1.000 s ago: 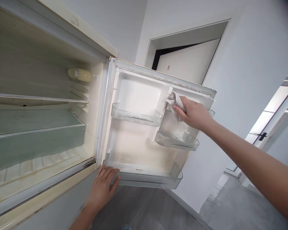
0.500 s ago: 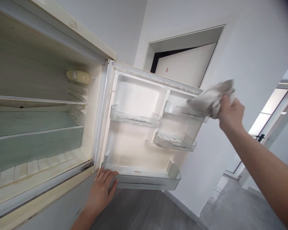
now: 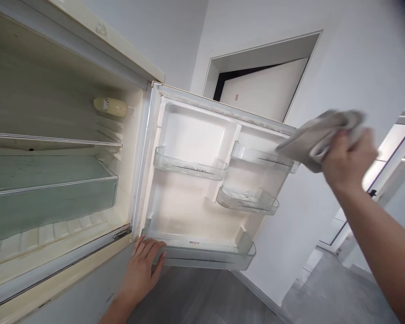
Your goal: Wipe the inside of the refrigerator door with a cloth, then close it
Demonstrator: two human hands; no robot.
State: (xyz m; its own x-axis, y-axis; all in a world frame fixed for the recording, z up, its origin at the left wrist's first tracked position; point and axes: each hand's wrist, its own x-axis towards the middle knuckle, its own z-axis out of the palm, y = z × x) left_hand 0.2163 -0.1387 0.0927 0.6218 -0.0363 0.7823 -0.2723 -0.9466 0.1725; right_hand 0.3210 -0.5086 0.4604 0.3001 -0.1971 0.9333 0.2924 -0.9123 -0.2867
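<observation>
An open refrigerator door (image 3: 185,198) swings out to the right of the cabinet, fitted with clear plastic bins. At its lower left corner, my left hand (image 3: 143,261) grips the bottom door bin (image 3: 209,257), fingers over the rim and thumb in front. My right hand (image 3: 351,162), blurred by motion, clutches a grey-white cloth (image 3: 310,139) near the door's upper right edge. The cloth overlaps that edge from this viewpoint; whether it touches is unclear. An upper left bin (image 3: 191,167), an upper right bin (image 3: 263,157) and a middle right bin (image 3: 248,201) line the door.
Inside the yellowed fridge cabinet (image 3: 135,148) are glass shelves, a greenish clear drawer (image 3: 54,202) and a cream light housing (image 3: 110,107). Behind stand a white wall (image 3: 344,81) and a doorway with a tilted-looking white door (image 3: 266,90). Grey floor (image 3: 202,292) lies below.
My right hand and the cloth have moved right, away from the door's upper right bin. My left hand has stayed on the bottom bin.
</observation>
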